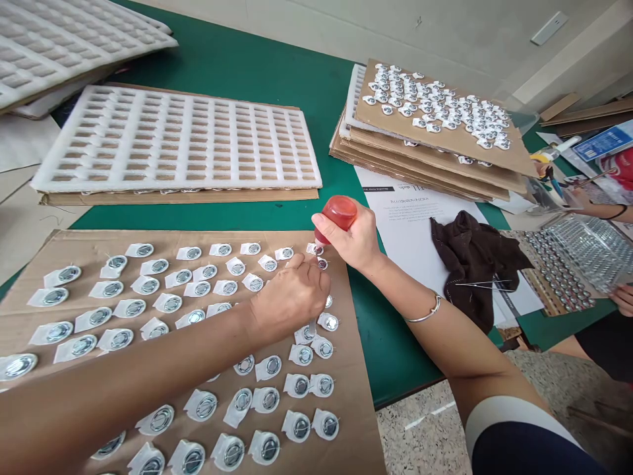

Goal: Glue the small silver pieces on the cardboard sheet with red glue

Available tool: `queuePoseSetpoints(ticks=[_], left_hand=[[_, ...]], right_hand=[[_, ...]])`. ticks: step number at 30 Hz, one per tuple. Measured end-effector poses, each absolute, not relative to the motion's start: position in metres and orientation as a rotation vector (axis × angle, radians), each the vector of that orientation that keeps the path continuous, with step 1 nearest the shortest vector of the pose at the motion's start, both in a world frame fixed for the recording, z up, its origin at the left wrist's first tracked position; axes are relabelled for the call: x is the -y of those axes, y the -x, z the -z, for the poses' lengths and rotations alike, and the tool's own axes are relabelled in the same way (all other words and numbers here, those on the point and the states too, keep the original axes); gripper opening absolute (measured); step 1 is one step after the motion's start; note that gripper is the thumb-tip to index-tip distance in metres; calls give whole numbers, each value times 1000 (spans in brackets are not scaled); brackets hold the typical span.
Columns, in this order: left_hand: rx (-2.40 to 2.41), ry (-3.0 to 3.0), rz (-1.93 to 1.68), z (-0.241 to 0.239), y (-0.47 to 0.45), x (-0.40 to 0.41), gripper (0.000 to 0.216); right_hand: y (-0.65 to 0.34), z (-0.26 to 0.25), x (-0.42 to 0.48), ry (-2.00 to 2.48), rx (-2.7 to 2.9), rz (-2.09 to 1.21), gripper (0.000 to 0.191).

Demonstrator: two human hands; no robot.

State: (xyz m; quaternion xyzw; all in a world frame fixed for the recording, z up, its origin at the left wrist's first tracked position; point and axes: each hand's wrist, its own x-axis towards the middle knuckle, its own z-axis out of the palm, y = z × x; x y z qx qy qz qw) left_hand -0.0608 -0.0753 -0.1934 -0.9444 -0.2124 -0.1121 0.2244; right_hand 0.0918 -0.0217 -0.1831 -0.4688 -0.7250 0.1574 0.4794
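My right hand is wrapped round a small red squeeze bottle, tipped with its nozzle down. The nozzle meets a round metal piece on a white tab at the far right corner of a cardboard sheet. Just left of and below the bottle, my left hand is closed low over the sheet. Its fingertips are mostly hidden; a thin pale end shows beneath it, and I cannot make out what that is. Rows of similar round metal pieces on white tabs cover the sheet.
White foam grid trays lie behind on the green table. Stacked cardboard sheets bearing more pieces stand at the back right. A dark cloth rests on printed paper. Another person's hand is at the right edge.
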Motion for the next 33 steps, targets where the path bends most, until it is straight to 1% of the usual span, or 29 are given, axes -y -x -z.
queuePoseSetpoints(ticks=[20,33], left_hand=[[589,2620,373,195,61,75,24],[582,2624,332,194,62,75,26]], right_hand=[[-92,183,22,1169,1747,-451,32],[-93,187,20,1174,1713,-442,32]])
